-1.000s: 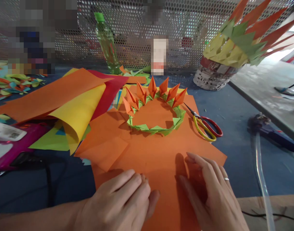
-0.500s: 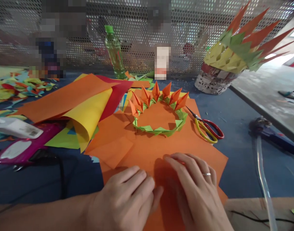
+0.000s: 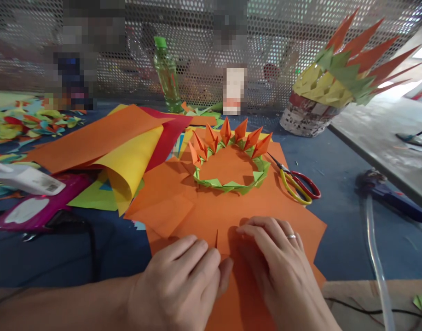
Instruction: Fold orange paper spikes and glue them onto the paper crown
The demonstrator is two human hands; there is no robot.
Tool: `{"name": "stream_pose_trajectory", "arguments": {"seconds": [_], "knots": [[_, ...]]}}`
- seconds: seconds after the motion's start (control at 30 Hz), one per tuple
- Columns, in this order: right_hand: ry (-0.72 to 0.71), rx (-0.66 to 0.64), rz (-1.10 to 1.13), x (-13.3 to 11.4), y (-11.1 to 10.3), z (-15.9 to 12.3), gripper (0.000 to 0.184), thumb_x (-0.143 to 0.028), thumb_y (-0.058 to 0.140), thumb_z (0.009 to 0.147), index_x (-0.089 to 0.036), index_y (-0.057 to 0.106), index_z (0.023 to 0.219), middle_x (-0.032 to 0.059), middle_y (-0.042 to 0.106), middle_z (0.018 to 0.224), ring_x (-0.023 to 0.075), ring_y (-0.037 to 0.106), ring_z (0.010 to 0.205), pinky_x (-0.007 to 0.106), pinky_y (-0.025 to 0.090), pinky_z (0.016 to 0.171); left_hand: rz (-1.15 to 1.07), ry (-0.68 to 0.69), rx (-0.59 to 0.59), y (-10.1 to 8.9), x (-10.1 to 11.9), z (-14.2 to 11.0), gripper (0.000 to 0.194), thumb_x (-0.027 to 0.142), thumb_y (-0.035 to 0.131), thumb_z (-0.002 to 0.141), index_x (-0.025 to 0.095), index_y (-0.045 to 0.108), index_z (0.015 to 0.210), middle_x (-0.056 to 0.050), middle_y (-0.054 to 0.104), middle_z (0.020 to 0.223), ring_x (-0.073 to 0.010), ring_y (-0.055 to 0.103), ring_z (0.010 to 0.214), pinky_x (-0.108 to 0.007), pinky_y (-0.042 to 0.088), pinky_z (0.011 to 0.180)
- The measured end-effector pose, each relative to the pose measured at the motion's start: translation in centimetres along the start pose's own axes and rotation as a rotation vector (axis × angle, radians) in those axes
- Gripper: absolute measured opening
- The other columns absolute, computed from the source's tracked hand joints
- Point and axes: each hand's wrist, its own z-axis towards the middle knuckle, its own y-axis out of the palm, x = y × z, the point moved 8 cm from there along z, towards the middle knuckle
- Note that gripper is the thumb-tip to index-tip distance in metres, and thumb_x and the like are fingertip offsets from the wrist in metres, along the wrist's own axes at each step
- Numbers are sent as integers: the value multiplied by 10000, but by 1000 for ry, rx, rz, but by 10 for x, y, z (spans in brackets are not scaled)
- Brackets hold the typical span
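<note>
Shaping paper: the step in hand looks, to my eye, like fine fingerwork on a small orange piece, its narrow tip (image 3: 216,238) showing just past the left knuckles.
Next move: seems to call for light fingertip pressure and a steady hold, the piece being slight.
Left hand (image 3: 179,278): back upward, fingers curled together, thumb reaching toward the right; what the grip closes on is hidden, so I can't tell how firmly it's clamped.
Right hand (image 3: 278,257): just beside, apart from the left, fingers bent and a ring on one; its thumb lies in shadow, so I can't tell whether it pinches anything.
Orange sheets (image 3: 259,204): spread flat beneath both hands on the blue counter (image 3: 335,243).
Green paper ring (image 3: 219,186): beyond the hands, orange spikes (image 3: 226,132) upright along its far side.
Scissors (image 3: 289,173): right of the ring.
Bottle (image 3: 166,78): farther back, before the mesh panel (image 3: 197,41).
</note>
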Motion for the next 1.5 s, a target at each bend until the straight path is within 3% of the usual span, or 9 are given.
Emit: {"name": "stream_pose_trajectory", "arguments": {"seconds": [0.13,0.27,0.37,0.57,0.77,0.97,1.17,1.3,1.5], "knots": [[-3,-9,41,-5,-3,6,419,8,512,821,-278,587,1117,22,650,1160,217,528,1034,366,408,820,-19,-37,-24,-2,-15,7,378,85,702,857,185,533,533,1,562,521,-167,553,522,-344,454,564],[-1,-30,50,-9,-4,11,403,52,466,750,-240,568,1007,10,662,1085,209,521,992,355,381,803,-50,-113,-10,-6,-33,13,314,109,668,899,171,574,606,-20,634,606,-163,590,581,-325,447,578],[-21,-24,73,-12,-4,11,541,78,433,688,-247,558,1103,-11,670,1046,192,530,995,339,367,820,-69,-152,10,-7,-42,14,234,123,656,920,155,622,692,-39,683,683,-173,633,656,-320,468,629],[-112,-31,-51,-14,-4,12,786,65,420,641,-253,513,1353,20,648,1249,209,532,1097,348,364,883,-133,-218,-19,1,-52,8,200,137,608,956,166,629,760,-29,681,737,-163,618,693,-310,478,680],[-90,-60,1,-9,-3,15,395,0,466,800,-250,623,1063,23,654,1006,203,536,931,335,380,789,-181,-249,0,3,-54,7,182,120,604,960,161,630,785,-25,671,741,-152,577,689,-305,458,680],[-177,57,71,-17,-14,13,403,15,480,827,-270,636,1066,-31,687,1017,155,562,993,327,380,897,-325,-287,-38,7,-58,9,123,98,596,954,151,646,855,-39,680,808,-155,592,734,-312,472,707],[-305,278,18,-24,-37,2,254,-49,554,907,-264,663,986,-45,742,995,146,598,1004,319,408,920,-447,-96,-32,-3,-43,15,155,109,602,950,127,685,1080,-96,741,1068,-197,676,1000,-352,541,934],[-372,308,-61,-21,-35,-15,299,-40,586,879,-280,696,1019,-72,775,1095,165,610,1054,354,417,951,-446,28,-63,-3,-27,14,171,166,590,979,116,714,1085,-71,787,1051,-181,713,1062,-311,543,992],[-293,268,-41,-6,-28,-29,283,-69,571,906,-298,694,1017,-82,779,1091,157,638,1025,345,413,966,-396,15,-114,8,-18,7,175,210,593,1007,134,751,1006,-27,810,1016,-169,728,1042,-337,505,1046]]}}
